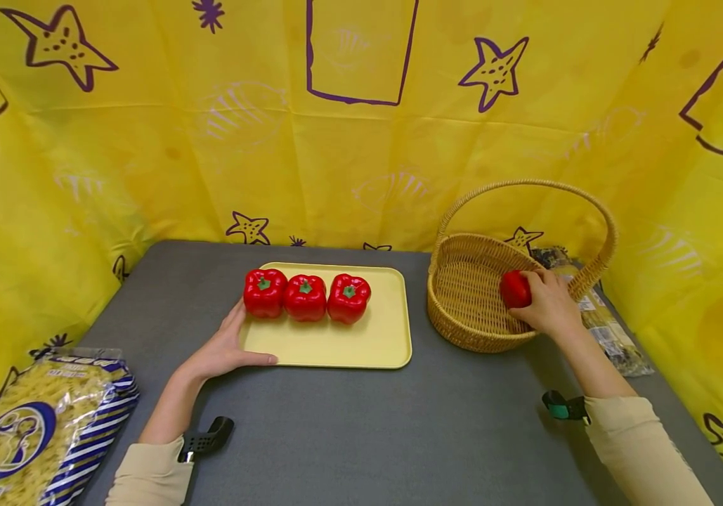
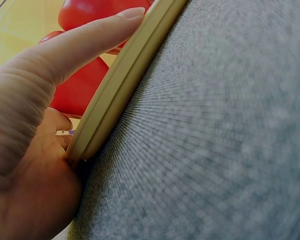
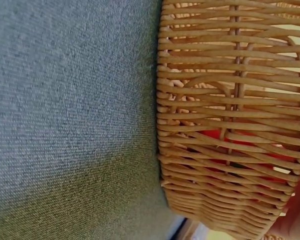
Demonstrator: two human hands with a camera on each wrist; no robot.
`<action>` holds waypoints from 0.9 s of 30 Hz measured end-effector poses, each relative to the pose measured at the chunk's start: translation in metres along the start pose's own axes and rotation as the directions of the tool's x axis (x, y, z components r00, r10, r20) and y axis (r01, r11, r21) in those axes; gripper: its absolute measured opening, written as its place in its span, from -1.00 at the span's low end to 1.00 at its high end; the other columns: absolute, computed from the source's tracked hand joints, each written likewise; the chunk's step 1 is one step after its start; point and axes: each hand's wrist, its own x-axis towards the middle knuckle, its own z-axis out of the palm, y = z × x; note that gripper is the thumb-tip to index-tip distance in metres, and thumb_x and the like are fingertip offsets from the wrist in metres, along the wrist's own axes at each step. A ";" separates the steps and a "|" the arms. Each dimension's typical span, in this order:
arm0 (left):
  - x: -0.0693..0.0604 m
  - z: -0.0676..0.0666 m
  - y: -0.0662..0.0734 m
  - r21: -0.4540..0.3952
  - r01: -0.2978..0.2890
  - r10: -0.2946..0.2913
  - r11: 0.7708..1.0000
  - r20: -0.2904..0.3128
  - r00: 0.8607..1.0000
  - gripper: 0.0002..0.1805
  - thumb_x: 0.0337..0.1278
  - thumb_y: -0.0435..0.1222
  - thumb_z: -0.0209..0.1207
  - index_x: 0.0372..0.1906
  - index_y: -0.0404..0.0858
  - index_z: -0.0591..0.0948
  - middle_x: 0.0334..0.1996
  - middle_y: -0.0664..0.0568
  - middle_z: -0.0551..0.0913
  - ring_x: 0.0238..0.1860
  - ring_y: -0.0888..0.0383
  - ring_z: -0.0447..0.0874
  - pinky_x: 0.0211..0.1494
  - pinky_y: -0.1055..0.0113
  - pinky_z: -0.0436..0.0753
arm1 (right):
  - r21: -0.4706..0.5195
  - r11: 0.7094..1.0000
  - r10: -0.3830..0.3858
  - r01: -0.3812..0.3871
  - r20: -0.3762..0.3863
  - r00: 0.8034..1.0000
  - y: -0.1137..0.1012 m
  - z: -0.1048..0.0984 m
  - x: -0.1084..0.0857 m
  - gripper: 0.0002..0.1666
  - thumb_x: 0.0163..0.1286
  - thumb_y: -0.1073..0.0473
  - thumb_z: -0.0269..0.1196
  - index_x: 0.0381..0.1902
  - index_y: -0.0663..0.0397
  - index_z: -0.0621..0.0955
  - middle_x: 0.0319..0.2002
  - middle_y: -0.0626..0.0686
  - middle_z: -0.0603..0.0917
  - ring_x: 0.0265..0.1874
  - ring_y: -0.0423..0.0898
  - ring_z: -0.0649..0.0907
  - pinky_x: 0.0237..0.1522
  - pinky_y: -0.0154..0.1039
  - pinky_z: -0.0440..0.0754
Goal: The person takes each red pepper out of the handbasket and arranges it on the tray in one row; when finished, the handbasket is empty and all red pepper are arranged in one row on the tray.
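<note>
Three red bell peppers with green stems, the middle pepper (image 1: 305,298) among them, stand in a row on a pale yellow tray (image 1: 336,349). My left hand (image 1: 225,349) is at the tray's near left corner. Its straight thumb (image 2: 90,42) lies across the near rim, while the other fingers run along the left side by the leftmost pepper (image 1: 264,294). On the right, my right hand (image 1: 551,302) holds another red bell pepper (image 1: 516,289) inside a wicker basket (image 1: 471,337). Through the weave in the right wrist view, that red pepper (image 3: 250,145) shows only in part.
A tall handle (image 1: 528,183) arches over the basket. Behind and right of it lies a clear plastic package (image 1: 608,330). A bag of pasta (image 1: 45,429) sits at the grey table's (image 1: 361,436) left front. Yellow patterned cloth (image 1: 361,154) hangs around the table.
</note>
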 end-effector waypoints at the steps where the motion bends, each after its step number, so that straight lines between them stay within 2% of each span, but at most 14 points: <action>1: 0.000 0.000 0.000 0.001 0.000 0.000 1.000 0.000 1.000 0.40 -0.25 -0.04 0.54 0.57 -0.10 -0.24 0.54 -0.20 -0.30 0.48 -0.26 -0.30 0.35 -0.39 -0.08 | 0.002 1.000 0.002 -0.002 0.004 1.000 0.000 0.000 0.001 -0.09 0.13 0.11 0.45 0.31 0.39 0.29 0.23 0.52 0.21 0.13 0.50 0.22 -0.15 0.42 0.43; 12: 0.000 0.001 -0.001 -0.005 -0.001 0.001 1.000 -0.003 1.000 0.40 -0.27 -0.02 0.54 0.57 -0.09 -0.21 0.54 -0.19 -0.28 0.49 -0.24 -0.29 0.34 -0.39 -0.07 | 0.006 1.000 0.021 -0.021 0.024 0.999 0.004 0.006 0.009 -0.11 0.13 0.10 0.44 0.32 0.27 0.28 0.25 0.49 0.18 0.13 0.47 0.20 -0.26 0.45 0.47; 27: -0.001 0.001 -0.001 0.007 0.004 -0.004 1.000 -0.012 1.000 0.40 -0.28 -0.02 0.54 0.57 -0.10 -0.20 0.53 -0.21 -0.27 0.48 -0.25 -0.27 0.34 -0.39 -0.05 | 0.066 0.997 -0.035 0.036 -0.020 0.999 0.009 0.008 0.010 -0.16 0.14 0.16 0.43 0.29 0.36 0.32 0.20 0.57 0.19 0.13 0.51 0.20 -0.08 0.46 0.39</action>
